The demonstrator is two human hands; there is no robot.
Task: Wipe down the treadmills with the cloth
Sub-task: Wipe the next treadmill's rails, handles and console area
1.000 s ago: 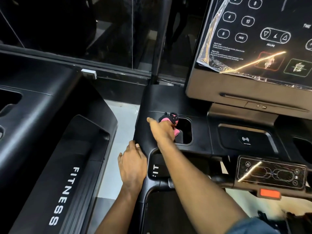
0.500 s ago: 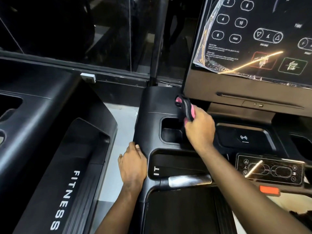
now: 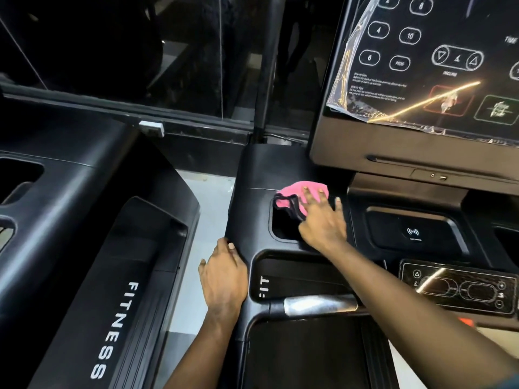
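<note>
A pink cloth point(image 3: 292, 193) with a dark edge lies on the black treadmill console point(image 3: 261, 169), at the far rim of the cup holder recess point(image 3: 283, 228). My right hand point(image 3: 323, 220) presses flat on the cloth, fingers spread and straight. My left hand point(image 3: 223, 279) rests on the console's left edge, fingers laid over the rim. The treadmill's display panel point(image 3: 421, 66), partly under peeling plastic film, rises at the upper right.
A second black treadmill point(image 3: 84, 248) marked FITNESS stands at the left across a narrow strip of pale floor point(image 3: 196, 197). A silver handlebar grip point(image 3: 320, 304), a small control panel point(image 3: 457, 290) and a wireless charging pad point(image 3: 412, 231) lie on the right. Dark glass runs behind.
My right hand swung from the cup holder's left rim to its right, then back onto its far rim, now pressing the cloth flat. My left hand stayed put.
</note>
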